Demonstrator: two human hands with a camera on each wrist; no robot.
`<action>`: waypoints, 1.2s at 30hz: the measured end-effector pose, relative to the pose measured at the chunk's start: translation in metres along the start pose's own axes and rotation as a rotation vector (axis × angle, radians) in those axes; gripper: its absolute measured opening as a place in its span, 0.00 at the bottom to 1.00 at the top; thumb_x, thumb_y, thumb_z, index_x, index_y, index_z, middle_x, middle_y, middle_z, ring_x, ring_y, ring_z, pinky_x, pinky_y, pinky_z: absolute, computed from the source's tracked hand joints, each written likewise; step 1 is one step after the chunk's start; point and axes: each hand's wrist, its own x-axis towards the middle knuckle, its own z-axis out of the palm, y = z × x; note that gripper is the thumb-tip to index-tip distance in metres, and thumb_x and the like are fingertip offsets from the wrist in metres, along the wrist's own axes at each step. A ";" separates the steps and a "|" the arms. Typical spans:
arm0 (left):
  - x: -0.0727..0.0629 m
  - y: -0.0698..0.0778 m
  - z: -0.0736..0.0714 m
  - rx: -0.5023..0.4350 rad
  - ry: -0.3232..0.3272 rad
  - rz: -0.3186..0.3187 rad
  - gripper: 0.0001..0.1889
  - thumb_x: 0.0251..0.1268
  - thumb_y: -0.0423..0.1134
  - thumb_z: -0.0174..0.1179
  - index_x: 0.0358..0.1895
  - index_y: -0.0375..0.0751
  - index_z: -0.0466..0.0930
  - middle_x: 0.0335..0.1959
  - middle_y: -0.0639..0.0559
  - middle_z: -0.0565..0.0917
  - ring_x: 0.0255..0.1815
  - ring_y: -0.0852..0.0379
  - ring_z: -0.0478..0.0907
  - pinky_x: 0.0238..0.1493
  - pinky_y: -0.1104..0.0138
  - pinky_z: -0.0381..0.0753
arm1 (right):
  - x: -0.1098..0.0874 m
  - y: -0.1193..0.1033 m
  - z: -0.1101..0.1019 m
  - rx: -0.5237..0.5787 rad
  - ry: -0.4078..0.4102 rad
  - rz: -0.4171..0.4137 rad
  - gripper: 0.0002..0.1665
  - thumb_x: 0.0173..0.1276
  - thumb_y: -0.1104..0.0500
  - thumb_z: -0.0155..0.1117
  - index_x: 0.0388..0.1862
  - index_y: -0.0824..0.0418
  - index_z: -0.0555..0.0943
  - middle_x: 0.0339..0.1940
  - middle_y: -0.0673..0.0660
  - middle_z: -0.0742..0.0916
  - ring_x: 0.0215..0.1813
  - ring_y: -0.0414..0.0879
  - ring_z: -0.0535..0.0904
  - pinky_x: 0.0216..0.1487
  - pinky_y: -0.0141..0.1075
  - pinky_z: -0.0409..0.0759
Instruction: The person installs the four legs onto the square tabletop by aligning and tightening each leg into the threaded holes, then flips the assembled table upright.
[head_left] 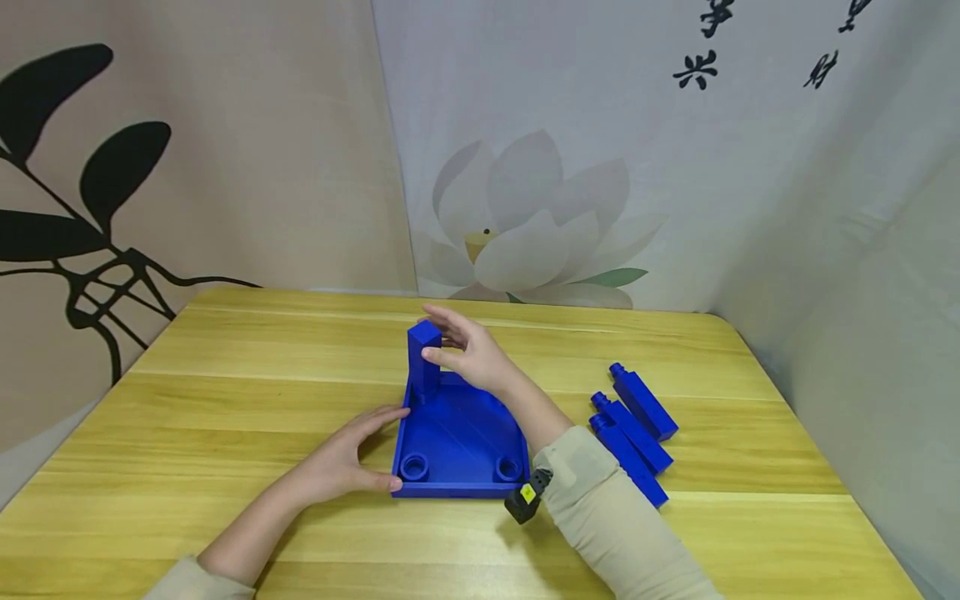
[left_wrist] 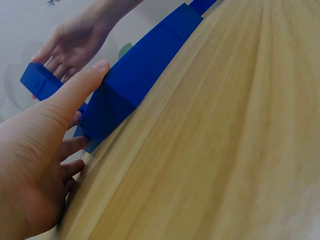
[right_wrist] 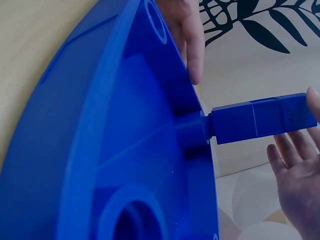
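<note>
From my end of the feed, I see a shallow blue plastic tray-like base with a raised rim (head_left: 450, 491) lying flat on a wooden tabletop with pale yellow grain (head_left: 330, 333). A square-sided blue plastic post (head_left: 420, 379) stands upright at the base's far-left corner, its narrow neck meeting a round blue socket (right_wrist: 190, 131) there. Two more ring-shaped blue sockets, a near-left one (head_left: 414, 467) and a near-right one (head_left: 507, 469), show bare holes.

I have the left hand (head_left: 345, 458) at the base's left side, thumb and fingers spread wide: the thumb touches the near-left corner, and the fingertips meet the left wall farther along. The right hand (head_left: 476, 354) is up at the top of the post, its thumb against one side and its fingers loosely bent behind; I cannot tell whether they pinch it firmly. A small black device with a yellow mark (head_left: 528, 493) sits at the right wrist, by the beige sleeve (head_left: 600, 500).

To the right of that arm, three loose blue plastic posts with round necks (head_left: 632, 435) lie slantwise side by side on the tabletop, necks pointing away. Behind everything I see a pale cloth backdrop (head_left: 300, 167) printed with a white lotus (head_left: 525, 242) and black leaves (head_left: 123, 171)
</note>
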 end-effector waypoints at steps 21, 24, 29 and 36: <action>0.001 0.003 -0.001 -0.011 -0.014 -0.015 0.48 0.43 0.57 0.74 0.71 0.48 0.64 0.71 0.41 0.62 0.70 0.37 0.55 0.63 0.36 0.54 | 0.001 -0.003 0.000 -0.011 0.043 0.063 0.21 0.69 0.65 0.60 0.61 0.66 0.74 0.50 0.62 0.82 0.51 0.55 0.78 0.50 0.37 0.78; 0.001 0.002 -0.002 -0.012 -0.015 -0.014 0.48 0.44 0.56 0.74 0.71 0.47 0.64 0.71 0.42 0.62 0.70 0.37 0.55 0.63 0.35 0.54 | 0.001 -0.002 0.001 -0.014 0.066 0.072 0.20 0.68 0.63 0.63 0.58 0.63 0.76 0.46 0.58 0.83 0.47 0.52 0.79 0.48 0.36 0.79; 0.000 0.002 -0.002 -0.015 -0.014 -0.009 0.48 0.44 0.56 0.74 0.71 0.47 0.64 0.71 0.42 0.62 0.70 0.37 0.55 0.63 0.36 0.54 | 0.002 0.002 0.003 -0.049 0.101 0.068 0.20 0.65 0.59 0.67 0.55 0.59 0.77 0.42 0.53 0.84 0.42 0.47 0.79 0.44 0.37 0.78; 0.001 0.002 -0.002 -0.019 -0.020 -0.022 0.48 0.44 0.57 0.74 0.71 0.48 0.64 0.71 0.42 0.62 0.70 0.37 0.54 0.63 0.36 0.55 | 0.002 0.002 0.004 -0.068 0.117 0.061 0.23 0.61 0.58 0.71 0.54 0.60 0.76 0.43 0.53 0.84 0.45 0.47 0.78 0.49 0.43 0.76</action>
